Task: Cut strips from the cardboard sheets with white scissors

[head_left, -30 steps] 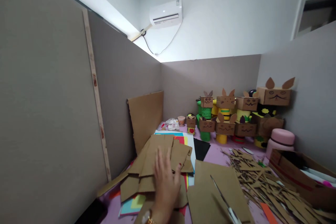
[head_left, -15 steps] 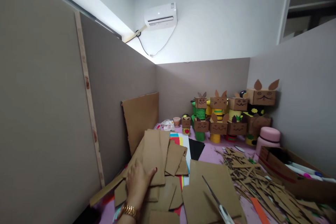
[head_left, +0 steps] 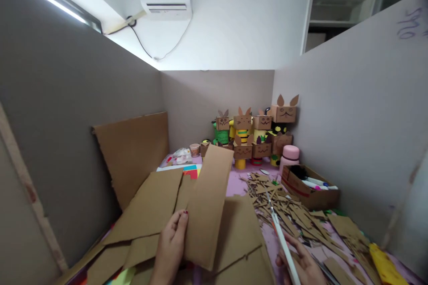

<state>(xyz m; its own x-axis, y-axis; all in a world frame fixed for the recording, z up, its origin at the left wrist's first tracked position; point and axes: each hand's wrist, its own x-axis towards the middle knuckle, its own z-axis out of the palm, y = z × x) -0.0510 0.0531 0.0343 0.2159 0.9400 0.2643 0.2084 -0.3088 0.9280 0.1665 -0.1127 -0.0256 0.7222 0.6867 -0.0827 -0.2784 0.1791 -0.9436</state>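
Note:
My left hand grips the lower edge of a long brown cardboard strip and holds it tilted up above the pile of cardboard pieces. My right hand at the bottom right is closed on a pair of scissors with white handles, the blades pointing up and away. A flat cardboard sheet lies between the two hands.
A heap of cardboard scraps covers the purple table on the right. A cardboard box of markers, a pink bottle and several cardboard animal figures stand at the back. A big cardboard sheet leans on the left partition.
My left hand took one cardboard strip from the pile and lifted it. The view swung right and down, so the right hand with the scissors came into sight.

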